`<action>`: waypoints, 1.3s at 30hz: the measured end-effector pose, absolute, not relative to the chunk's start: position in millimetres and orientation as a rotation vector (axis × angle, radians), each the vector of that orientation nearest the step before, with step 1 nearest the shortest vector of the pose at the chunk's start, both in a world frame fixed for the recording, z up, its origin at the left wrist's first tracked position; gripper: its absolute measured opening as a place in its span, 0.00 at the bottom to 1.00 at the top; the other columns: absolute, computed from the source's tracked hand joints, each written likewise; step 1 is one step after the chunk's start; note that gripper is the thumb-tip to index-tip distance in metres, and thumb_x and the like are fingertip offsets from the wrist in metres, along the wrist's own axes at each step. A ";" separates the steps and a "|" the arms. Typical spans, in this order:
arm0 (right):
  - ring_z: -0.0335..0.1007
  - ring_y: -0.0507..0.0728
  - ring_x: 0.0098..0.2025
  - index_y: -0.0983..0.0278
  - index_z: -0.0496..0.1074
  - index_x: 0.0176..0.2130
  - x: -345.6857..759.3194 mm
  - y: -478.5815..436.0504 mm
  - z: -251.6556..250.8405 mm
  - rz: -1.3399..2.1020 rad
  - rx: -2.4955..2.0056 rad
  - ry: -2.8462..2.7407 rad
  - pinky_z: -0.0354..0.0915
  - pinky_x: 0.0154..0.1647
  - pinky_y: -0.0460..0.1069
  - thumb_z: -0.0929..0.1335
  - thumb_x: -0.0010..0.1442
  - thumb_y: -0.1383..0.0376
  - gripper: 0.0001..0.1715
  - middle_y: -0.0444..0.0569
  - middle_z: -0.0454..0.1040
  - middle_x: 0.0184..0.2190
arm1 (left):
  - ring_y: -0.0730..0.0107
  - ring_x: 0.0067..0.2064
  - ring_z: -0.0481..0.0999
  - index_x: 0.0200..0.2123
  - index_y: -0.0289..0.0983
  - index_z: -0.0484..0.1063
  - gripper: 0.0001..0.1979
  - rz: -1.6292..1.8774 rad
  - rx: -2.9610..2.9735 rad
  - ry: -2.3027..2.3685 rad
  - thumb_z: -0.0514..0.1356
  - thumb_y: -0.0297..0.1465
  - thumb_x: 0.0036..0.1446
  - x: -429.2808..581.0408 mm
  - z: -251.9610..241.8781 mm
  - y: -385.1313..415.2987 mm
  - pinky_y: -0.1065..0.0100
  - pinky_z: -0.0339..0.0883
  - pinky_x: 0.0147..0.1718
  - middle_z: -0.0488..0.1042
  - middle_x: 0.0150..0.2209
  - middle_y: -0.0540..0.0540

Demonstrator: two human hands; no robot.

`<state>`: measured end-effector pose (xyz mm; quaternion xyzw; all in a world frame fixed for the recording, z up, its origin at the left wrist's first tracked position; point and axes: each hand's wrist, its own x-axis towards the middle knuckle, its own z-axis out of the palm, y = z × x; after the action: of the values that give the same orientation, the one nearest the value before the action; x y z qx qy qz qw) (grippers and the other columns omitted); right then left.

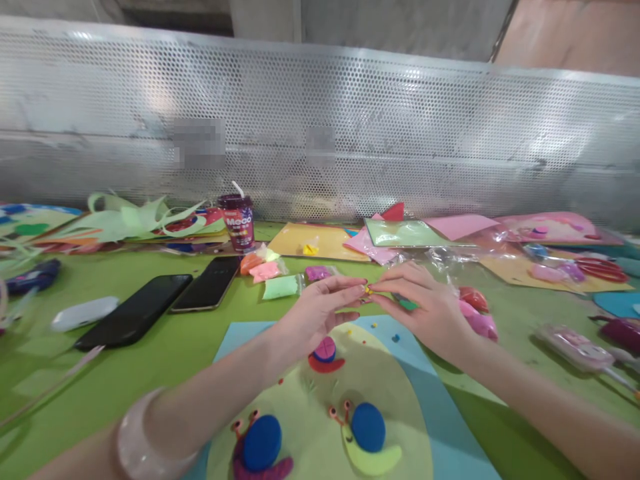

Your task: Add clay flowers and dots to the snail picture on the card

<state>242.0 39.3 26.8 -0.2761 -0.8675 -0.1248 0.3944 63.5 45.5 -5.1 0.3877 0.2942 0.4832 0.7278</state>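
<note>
My left hand (pixel 325 310) and my right hand (pixel 423 300) meet fingertip to fingertip above the far part of a picture. Between their pinched fingers is a tiny piece of yellow clay (pixel 369 291). Below lies a light blue sheet (pixel 440 427) with a pale yellow-green round on it. On the round are clay snails: a purple one with a blue shell (pixel 261 443), a yellow-green one with a blue shell (pixel 369 428), and a smaller red one with a pink and blue shell (pixel 326 357), partly behind my left hand. Small blue and yellow dots lie near the far edge.
Two black phones (pixel 137 310) and a white case (pixel 85 313) lie at left. A drink cup (pixel 239 223) with a straw stands at the back. Bagged clay (pixel 281 287), coloured sheets (pixel 317 241) and a pink lump (pixel 479 320) lie around. A perforated metal panel (pixel 350 133) rises behind.
</note>
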 end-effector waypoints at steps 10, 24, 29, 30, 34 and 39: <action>0.70 0.54 0.35 0.62 0.72 0.35 242.0 39.9 24.8 -0.342 -0.700 -2.195 0.67 0.37 0.52 0.67 0.58 0.67 0.03 0.47 0.73 0.32 | 0.76 0.31 0.73 0.31 0.37 0.76 0.09 1.060 0.904 0.640 0.69 0.29 0.43 61.7 -6.3 46.0 0.71 0.65 0.35 0.75 0.30 0.51; 0.68 0.54 0.35 0.62 0.72 0.35 243.0 41.7 23.3 -0.387 -0.699 -2.220 0.65 0.37 0.52 0.66 0.59 0.66 0.04 0.47 0.73 0.32 | 0.74 0.34 0.74 0.30 0.36 0.75 0.10 1.050 0.962 0.653 0.69 0.31 0.42 61.8 -8.4 46.7 0.70 0.66 0.35 0.76 0.32 0.50; 0.68 0.54 0.35 0.64 0.72 0.35 243.4 42.3 23.3 -0.382 -0.695 -2.218 0.64 0.38 0.52 0.67 0.59 0.66 0.04 0.48 0.73 0.32 | 0.75 0.33 0.74 0.31 0.35 0.75 0.09 1.052 0.962 0.663 0.68 0.31 0.44 62.1 -5.4 45.9 0.70 0.66 0.35 0.75 0.31 0.49; 0.68 0.54 0.35 0.63 0.72 0.35 243.5 42.2 23.4 -0.380 -0.698 -2.218 0.64 0.38 0.52 0.67 0.59 0.66 0.04 0.47 0.73 0.32 | 0.75 0.33 0.73 0.31 0.35 0.75 0.10 1.051 0.954 0.664 0.68 0.31 0.44 62.4 -4.6 45.8 0.70 0.67 0.34 0.75 0.31 0.49; 0.68 0.54 0.35 0.62 0.72 0.35 243.7 41.8 23.7 -0.392 -0.692 -2.221 0.64 0.37 0.51 0.66 0.59 0.66 0.04 0.47 0.73 0.31 | 0.74 0.31 0.73 0.30 0.35 0.74 0.10 1.051 0.930 0.664 0.68 0.32 0.43 63.1 -2.2 44.4 0.69 0.67 0.33 0.74 0.29 0.49; 0.68 0.54 0.35 0.63 0.72 0.35 244.4 43.8 23.4 -0.395 -0.694 -2.235 0.64 0.37 0.52 0.66 0.59 0.66 0.04 0.47 0.74 0.32 | 0.75 0.31 0.72 0.28 0.35 0.73 0.10 1.053 0.942 0.663 0.68 0.33 0.43 62.5 -1.6 43.2 0.72 0.66 0.29 0.73 0.27 0.50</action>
<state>244.4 43.8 23.4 -0.2712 -0.8731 -0.1541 0.3746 62.5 43.2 -1.6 0.4245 0.2990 0.4747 0.7106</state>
